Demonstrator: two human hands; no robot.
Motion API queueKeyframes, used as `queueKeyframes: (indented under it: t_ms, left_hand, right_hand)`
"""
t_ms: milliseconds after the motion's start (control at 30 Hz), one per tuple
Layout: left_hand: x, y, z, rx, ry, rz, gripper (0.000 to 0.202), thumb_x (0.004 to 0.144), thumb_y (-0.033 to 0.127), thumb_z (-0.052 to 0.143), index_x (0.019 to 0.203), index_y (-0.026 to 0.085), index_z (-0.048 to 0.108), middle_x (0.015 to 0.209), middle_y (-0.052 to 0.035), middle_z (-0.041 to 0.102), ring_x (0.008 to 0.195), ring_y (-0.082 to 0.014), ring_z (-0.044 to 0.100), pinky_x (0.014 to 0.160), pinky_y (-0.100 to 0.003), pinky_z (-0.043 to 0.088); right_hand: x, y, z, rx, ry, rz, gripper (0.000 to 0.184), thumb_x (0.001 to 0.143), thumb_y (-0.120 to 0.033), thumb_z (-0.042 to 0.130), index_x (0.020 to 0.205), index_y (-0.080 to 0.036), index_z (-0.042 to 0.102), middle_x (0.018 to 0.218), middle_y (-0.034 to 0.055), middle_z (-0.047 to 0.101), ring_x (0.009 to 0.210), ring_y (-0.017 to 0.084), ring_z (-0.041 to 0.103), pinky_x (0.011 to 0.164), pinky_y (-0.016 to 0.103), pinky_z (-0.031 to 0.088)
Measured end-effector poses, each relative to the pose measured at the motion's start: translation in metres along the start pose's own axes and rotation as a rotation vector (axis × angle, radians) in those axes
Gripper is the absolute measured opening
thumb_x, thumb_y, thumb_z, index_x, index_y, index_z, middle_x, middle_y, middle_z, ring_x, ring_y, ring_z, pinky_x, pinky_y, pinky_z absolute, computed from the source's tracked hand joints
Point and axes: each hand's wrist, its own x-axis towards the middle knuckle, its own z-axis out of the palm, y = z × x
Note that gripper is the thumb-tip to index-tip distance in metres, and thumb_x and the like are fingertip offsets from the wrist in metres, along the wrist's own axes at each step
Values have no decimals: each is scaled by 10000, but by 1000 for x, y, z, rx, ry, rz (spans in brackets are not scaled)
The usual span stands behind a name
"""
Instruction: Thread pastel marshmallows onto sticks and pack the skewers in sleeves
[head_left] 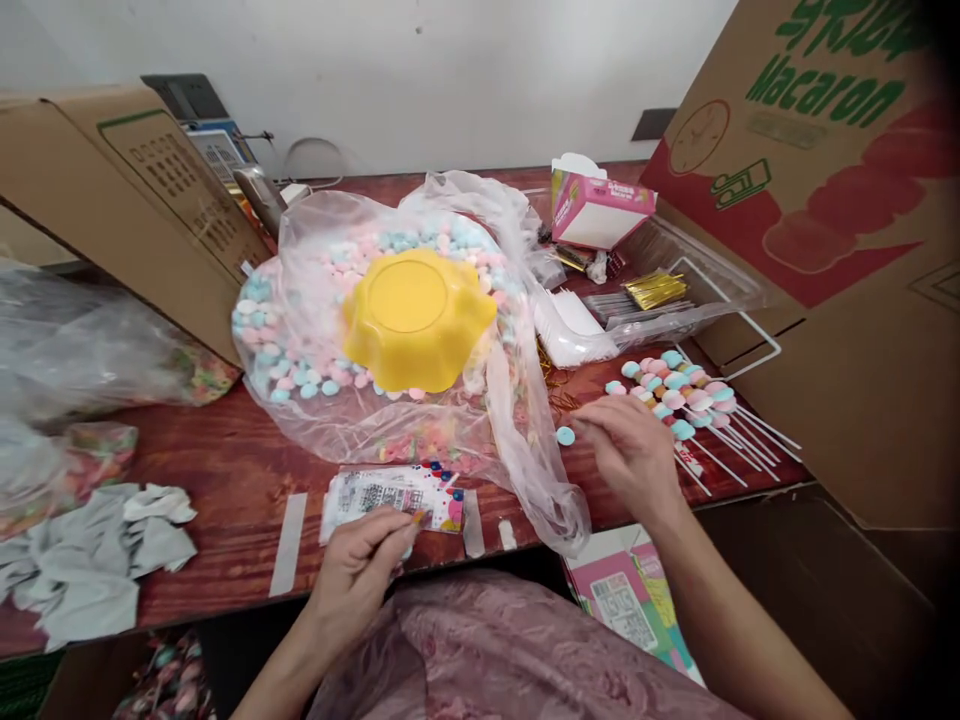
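Note:
My left hand (367, 560) is closed in a pinch at the table's front edge. A small orange-brown piece and a pale blue bit show at its fingertips, like candy pieces. Just behind it lie clear printed bags (390, 495). My right hand (637, 460) is pinched beside thin gold twist ties (553, 375); what its fingertips hold, if anything, I cannot make out. Near them a single blue marshmallow (565, 436) lies on the table. Candy skewers (686, 395) on white sticks are piled right of that hand. A yellow scalloped bowl (409, 310) rests upside down on a big bag of pastel marshmallows (289, 370).
Cardboard boxes stand at left (127, 190) and right (817, 200). A clear tray (697, 310) holds white sticks (574, 330) and gold ties (656, 289), with a pink box (600, 208) behind. Grey cloths (90, 560) and plastic bags (82, 340) lie at left.

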Motion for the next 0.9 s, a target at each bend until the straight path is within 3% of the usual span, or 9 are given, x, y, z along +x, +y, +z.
queueKeyframes:
  t_ms: [133,267,400,533,633,733,767,833,900]
  left_hand:
    - [-3,0,0,-307,123,-390,287,761,454,764,738,168,761,706,-35,644,558,-111,545,524,-220,442]
    - [-5,-2,7,-437,137,-484,375,654,514,839,794,170,786,806,-57,699,621,-133,611,581,-245,503]
    - [-11,-9,6,-466,146,-540,381,640,498,856,816,168,782,759,-43,696,576,-113,587,532,-225,479]
    - [-20,-19,2,-554,185,-590,378,632,465,868,831,160,768,700,-40,691,508,-96,552,480,-211,432]
    - [-18,-14,0,-590,148,-566,342,658,466,847,791,161,766,667,-33,666,487,-89,521,467,-213,417]
    - [-8,7,1,-480,54,-419,225,758,404,781,749,179,781,778,-55,686,609,-121,588,555,-241,486]
    - [-4,16,2,-425,20,-325,184,786,361,759,737,186,786,843,-64,695,706,-144,626,634,-258,520]
    - [6,31,6,-360,-12,-127,135,838,290,705,792,207,801,966,-74,706,906,-184,655,829,-302,535]
    - [13,38,10,-348,-33,64,132,864,257,676,873,217,801,1029,-77,703,991,-194,652,914,-331,519]
  right_hand:
    - [4,31,8,-179,-303,-192,196,918,-123,556,911,-223,724,974,25,743,875,204,558,784,376,369]
    - [9,24,31,-291,-592,-336,155,887,-105,594,857,-186,722,998,54,732,895,220,524,771,394,301]
    - [18,27,45,-225,-675,-332,151,842,-80,611,748,-164,693,844,59,712,856,205,550,716,353,320]
    - [27,44,35,-130,-658,-262,189,865,-93,559,835,-185,722,875,40,730,827,167,618,709,296,408]
    - [35,45,14,-59,-460,-118,267,946,-153,468,945,-196,731,872,32,744,785,157,673,698,277,490]
    - [39,14,1,95,-142,19,226,939,-191,517,981,-221,737,845,26,749,724,169,693,655,287,531]
    - [38,-3,2,160,-133,2,233,925,-171,537,1033,-236,734,849,18,749,707,161,690,651,281,536]
    - [31,-40,10,314,-301,-113,389,929,-116,480,1249,-248,658,834,4,737,660,136,671,654,266,542]
    - [20,-73,25,372,-435,-141,498,939,-117,449,1415,-243,525,948,37,737,721,150,676,732,304,560]
